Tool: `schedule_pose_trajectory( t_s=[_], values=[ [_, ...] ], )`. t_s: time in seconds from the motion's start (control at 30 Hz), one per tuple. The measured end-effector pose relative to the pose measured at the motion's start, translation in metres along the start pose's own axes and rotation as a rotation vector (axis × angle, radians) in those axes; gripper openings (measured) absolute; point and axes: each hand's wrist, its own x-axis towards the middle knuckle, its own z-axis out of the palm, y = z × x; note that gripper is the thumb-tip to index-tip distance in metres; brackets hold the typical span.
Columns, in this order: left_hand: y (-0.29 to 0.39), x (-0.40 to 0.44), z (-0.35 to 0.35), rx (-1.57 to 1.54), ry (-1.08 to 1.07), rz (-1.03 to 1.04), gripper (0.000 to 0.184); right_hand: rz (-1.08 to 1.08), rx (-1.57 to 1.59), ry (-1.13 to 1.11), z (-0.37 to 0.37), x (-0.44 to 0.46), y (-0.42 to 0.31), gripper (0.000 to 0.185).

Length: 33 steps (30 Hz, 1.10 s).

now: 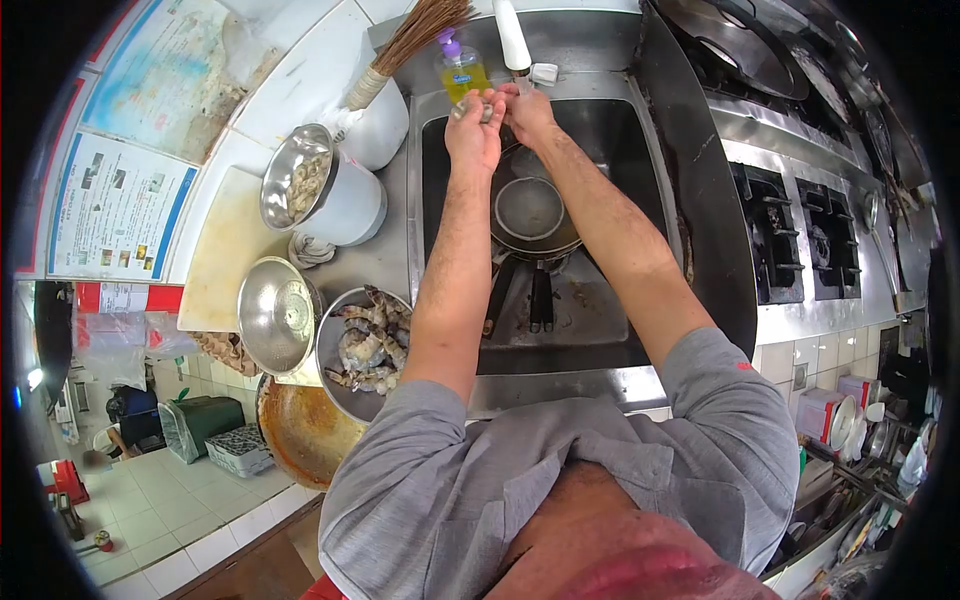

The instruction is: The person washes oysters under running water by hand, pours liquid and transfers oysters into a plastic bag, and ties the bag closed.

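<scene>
My left hand (474, 138) is over the far end of the sink (648, 130), its fingers curled around a small greyish shrimp (468, 106). Close beside it, my right hand (528, 112) has its fingertips pinched together below the white-sleeved faucet (513, 45); what they hold, if anything, is hidden. Peeled shrimp (307, 184) lie in a steel bowl (272, 205) resting tilted on a white tub (352, 208). Unpeeled shrimp (368, 345) fill part of another steel bowl (330, 385) by my left forearm.
A strainer (530, 208) and pans with dark handles (541, 298) sit in the sink. Behind my hands stands a yellow soap bottle (463, 72), with a straw brush (405, 50) to its left. A steel bowl (275, 315) is at left, a gas stove (800, 235) at right.
</scene>
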Motion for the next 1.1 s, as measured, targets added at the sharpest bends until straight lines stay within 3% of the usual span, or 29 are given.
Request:
schedule_pose_trajectory(
  t_s=[0.03, 0.13, 0.23, 0.27, 0.37, 0.43, 0.57, 0.63, 0.8, 0.87, 0.9, 0.97, 1.03, 1.1],
  values=[
    [-0.001, 0.0, -0.003, -0.004, 0.028, 0.009, 0.018, 0.001, 0.001, 0.003, -0.002, -0.004, -0.001, 0.022],
    [-0.007, -0.002, -0.004, -0.015, -0.012, -0.042, 0.018, -0.298, -0.642, 0.209, -0.018, -0.007, -0.004, 0.016],
    [-0.02, -0.002, 0.0, -0.073, -0.083, -0.089, 0.019, -0.328, -0.77, 0.334, -0.027, -0.035, -0.024, 0.017],
    [-0.023, -0.003, 0.002, -0.164, -0.101, -0.166, 0.023, -0.246, -0.6, 0.31, -0.031, -0.037, -0.026, 0.017],
    [-0.037, -0.001, 0.007, -0.304, -0.15, -0.291, 0.036, -0.192, -0.476, 0.319, -0.062, -0.023, -0.007, 0.017],
    [-0.043, -0.001, 0.012, -0.219, -0.18, -0.346, 0.039, -0.116, -0.323, 0.317, -0.063, -0.042, -0.018, 0.018],
    [-0.052, -0.004, 0.015, 0.031, -0.087, -0.24, 0.029, -0.273, -0.321, 0.353, -0.061, -0.061, -0.022, 0.027],
    [-0.056, -0.006, 0.013, 0.021, -0.056, -0.224, 0.027, -0.502, -0.716, 0.198, -0.051, -0.066, -0.02, 0.032],
    [-0.05, -0.014, -0.004, 0.068, -0.075, -0.192, 0.023, -0.435, -0.975, 0.162, -0.045, -0.077, -0.015, 0.033],
    [-0.046, -0.026, -0.003, 0.043, -0.052, -0.147, 0.021, -0.624, -1.145, 0.134, -0.05, -0.073, 0.0, 0.029],
    [-0.043, -0.03, -0.006, 0.037, -0.039, -0.137, 0.021, -0.618, -1.149, 0.117, -0.047, -0.078, -0.001, 0.029],
    [-0.035, -0.039, -0.017, 0.097, -0.003, -0.223, 0.019, -0.255, -0.938, 0.056, -0.037, -0.093, -0.005, 0.022],
    [-0.032, -0.041, -0.028, 0.087, 0.006, -0.182, 0.017, -0.242, -0.93, 0.012, -0.038, -0.092, 0.005, 0.018],
    [-0.023, -0.045, -0.041, 0.102, -0.112, -0.209, 0.018, -0.102, -0.702, -0.045, -0.034, -0.093, 0.014, 0.016]
  ],
)
